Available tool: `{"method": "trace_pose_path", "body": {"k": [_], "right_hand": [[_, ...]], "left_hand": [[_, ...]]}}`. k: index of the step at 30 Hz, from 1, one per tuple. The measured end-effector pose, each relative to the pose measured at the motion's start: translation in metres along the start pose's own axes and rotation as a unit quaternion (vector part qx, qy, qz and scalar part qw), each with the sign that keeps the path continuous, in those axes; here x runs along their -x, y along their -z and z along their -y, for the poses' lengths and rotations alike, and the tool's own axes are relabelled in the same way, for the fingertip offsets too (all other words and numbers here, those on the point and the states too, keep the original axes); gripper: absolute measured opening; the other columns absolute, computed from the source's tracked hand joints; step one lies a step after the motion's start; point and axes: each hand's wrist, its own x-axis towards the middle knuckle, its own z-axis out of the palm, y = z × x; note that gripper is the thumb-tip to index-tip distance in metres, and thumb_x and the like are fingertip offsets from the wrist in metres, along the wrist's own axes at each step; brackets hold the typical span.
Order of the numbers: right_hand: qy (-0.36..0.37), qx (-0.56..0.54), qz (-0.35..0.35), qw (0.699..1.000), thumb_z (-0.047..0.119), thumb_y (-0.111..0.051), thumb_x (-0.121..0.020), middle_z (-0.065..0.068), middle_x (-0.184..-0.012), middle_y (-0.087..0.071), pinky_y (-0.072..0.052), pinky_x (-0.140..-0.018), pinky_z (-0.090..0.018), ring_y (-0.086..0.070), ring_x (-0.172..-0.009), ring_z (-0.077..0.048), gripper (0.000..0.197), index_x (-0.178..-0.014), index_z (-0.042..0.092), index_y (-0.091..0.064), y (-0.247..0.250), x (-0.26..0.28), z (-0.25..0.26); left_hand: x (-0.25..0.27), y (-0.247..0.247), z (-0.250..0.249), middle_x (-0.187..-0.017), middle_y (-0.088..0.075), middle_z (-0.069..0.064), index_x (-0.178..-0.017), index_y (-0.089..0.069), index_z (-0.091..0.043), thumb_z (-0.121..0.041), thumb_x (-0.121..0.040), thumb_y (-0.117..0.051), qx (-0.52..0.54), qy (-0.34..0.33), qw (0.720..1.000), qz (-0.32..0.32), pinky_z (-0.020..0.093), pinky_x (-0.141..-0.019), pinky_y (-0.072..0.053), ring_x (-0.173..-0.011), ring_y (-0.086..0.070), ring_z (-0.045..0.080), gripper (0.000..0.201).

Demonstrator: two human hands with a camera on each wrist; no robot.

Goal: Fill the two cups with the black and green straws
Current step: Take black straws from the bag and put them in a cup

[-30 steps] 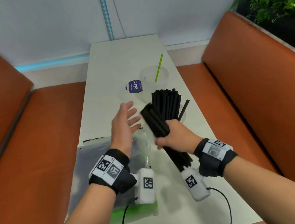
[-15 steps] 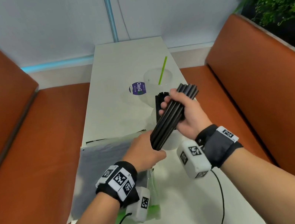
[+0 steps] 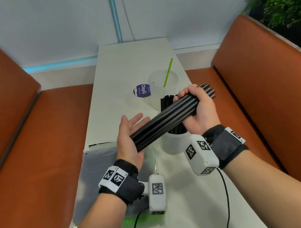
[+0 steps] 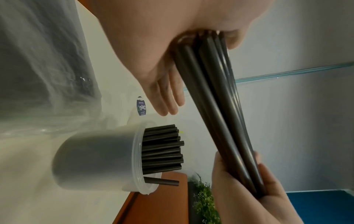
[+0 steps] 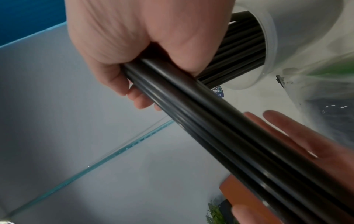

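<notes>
Black straw bundle [image 3: 166,120] held above the counter [image 3: 132,61], over the near cup [image 3: 174,143]. Versus half a second ago: the left hand [image 3: 130,139] has uncurled from the bundle's near end and now lies flat, palm up, fingers straight, with the lower end of the bundle resting on the palm. The right hand [image 3: 198,109] keeps its fist wrapped round the far end; its place is about the same. A second ago the bundle stood steeper in the right hand and the left hand was clear of it.

Containers:
- Near cup, frosted plastic, upright on the counter beneath the bundle. Holds a dense stand of black straws [image 4: 162,150] reaching above the rim; one leans apart from the rest at the rim.
- Far cup [image 3: 162,84], clear, just beyond the near one. Holds one green straw [image 3: 167,73] leaning toward the far right.
- Round purple label [image 3: 141,90] to the left of the far cup; I cannot tell what it is fixed to.
- Plastic bag [image 3: 103,167] lying flat at the counter's near left, under the left forearm. Something green [image 3: 137,220] shows at its near end; too blurred to identify.

Bundle orientation: long axis diagonal, near-left end lower on the left palm, far-right end higher, tips projecting past the right fist. Straws lie parallel and tightly packed.

Orange bench seats [image 3: 23,155] flank the counter.
</notes>
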Motion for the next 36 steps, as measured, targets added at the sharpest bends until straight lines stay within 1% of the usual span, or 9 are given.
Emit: {"method": "trace_pose_path", "body": {"k": [6, 9, 12, 15, 17, 20, 26, 31, 36], "right_hand": [[0.027, 0.056, 0.012, 0.998, 0.002, -0.057, -0.09, -0.006, -0.072, -0.055, -0.053, -0.075, -0.037, -0.058, -0.067, -0.02, 0.013, -0.08, 0.01, -0.055, 0.002, -0.006, 0.009], [0.074, 0.086, -0.006, 0.994, 0.001, -0.058, -0.089, -0.006, -0.073, -0.057, -0.053, -0.075, -0.038, -0.059, -0.067, -0.02, 0.01, -0.083, 0.009, -0.055, -0.001, -0.017, 0.041], [0.131, 0.109, -0.023, 0.985, -0.001, -0.059, -0.087, -0.008, -0.073, -0.059, -0.053, -0.076, -0.039, -0.06, -0.068, -0.022, 0.01, -0.089, 0.006, -0.054, -0.003, -0.027, 0.07], [0.165, 0.138, -0.023, 0.976, -0.004, -0.06, -0.085, -0.01, -0.074, -0.058, -0.053, -0.077, -0.041, -0.061, -0.068, -0.024, 0.017, -0.096, 0.006, -0.052, -0.006, -0.033, 0.078], [0.183, 0.165, -0.022, 0.969, -0.006, -0.06, -0.084, -0.011, -0.074, -0.058, -0.053, -0.074, -0.041, -0.06, -0.068, -0.025, 0.018, -0.095, 0.006, -0.052, -0.004, -0.036, 0.079], [0.207, 0.219, -0.027, 0.953, -0.008, -0.061, -0.081, -0.012, -0.074, -0.057, -0.053, -0.073, -0.04, -0.059, -0.069, -0.028, 0.02, -0.095, 0.005, -0.052, 0.003, -0.041, 0.076], [0.216, 0.371, -0.042, 0.902, 0.01, -0.077, -0.063, -0.014, -0.082, -0.064, -0.055, -0.077, -0.044, -0.063, -0.078, -0.028, 0.028, -0.086, 0.013, -0.062, 0.021, -0.055, 0.058], [0.202, 0.481, -0.02, 0.853, 0.016, -0.075, -0.075, 0.008, -0.091, -0.074, -0.055, -0.078, -0.025, -0.069, -0.084, -0.007, 0.017, -0.091, 0.017, -0.07, 0.049, -0.066, 0.035], [0.14, 0.539, -0.003, 0.831, 0.014, -0.076, -0.078, 0.011, -0.083, -0.071, -0.051, -0.072, -0.025, -0.067, -0.078, -0.002, 0.018, -0.089, 0.023, -0.066, 0.08, -0.066, 0.013]], "left_hand": [[-0.007, 0.002, 0.01, -0.117, -0.071, 0.012, -0.119, -0.067, -0.012, -0.051, -0.102, -0.033, -0.032, 0.012, 0.999, 0.033, 0.042, -0.095, -0.051, -0.11, -0.067, 0.026, 0.055], [-0.011, -0.003, 0.016, -0.108, -0.071, 0.005, -0.106, -0.069, -0.018, -0.044, -0.099, -0.044, -0.117, 0.008, 0.993, 0.011, 0.045, -0.095, -0.049, -0.104, -0.067, 0.024, 0.036], [-0.021, -0.002, 0.028, -0.116, -0.068, -0.001, -0.117, -0.068, -0.021, -0.013, -0.093, -0.054, -0.359, -0.04, 0.933, 0.011, 0.026, -0.095, -0.048, -0.104, -0.063, 0.01, 0.029], [-0.027, -0.005, 0.04, -0.118, -0.066, -0.002, -0.131, -0.06, -0.028, -0.005, -0.091, -0.049, -0.501, -0.058, 0.863, 0.044, -0.001, -0.062, -0.039, -0.07, -0.056, -0.007, 0.048], [-0.03, -0.011, 0.046, -0.143, -0.052, -0.001, -0.137, -0.055, -0.029, -0.007, -0.092, -0.049, -0.558, -0.07, 0.824, 0.072, -0.004, -0.074, -0.034, -0.099, -0.059, 0.005, 0.051], [-0.031, -0.018, 0.052, -0.159, -0.03, -0.004, -0.145, -0.046, -0.028, -0.007, -0.093, -0.046, -0.603, -0.066, 0.788, 0.107, 0.018, -0.104, -0.032, -0.141, -0.034, 0.021, 0.056], [-0.029, -0.019, 0.056, -0.164, -0.009, -0.005, -0.15, -0.038, -0.021, -0.007, -0.094, -0.045, -0.683, -0.066, 0.715, 0.138, 0.032, -0.11, -0.029, -0.144, -0.024, 0.028, 0.058], [-0.029, -0.015, 0.057, -0.165, -0.005, -0.005, -0.15, -0.037, -0.022, -0.005, -0.093, -0.045, -0.673, -0.067, 0.723, 0.14, 0.033, -0.114, -0.025, -0.147, -0.02, 0.027, 0.06], [-0.028, -0.012, 0.058, -0.165, -0.006, -0.008, -0.15, -0.038, -0.026, -0.005, -0.093, -0.046, -0.661, -0.068, 0.736, 0.132, 0.03, -0.115, -0.02, -0.149, -0.018, 0.021, 0.061]]}}
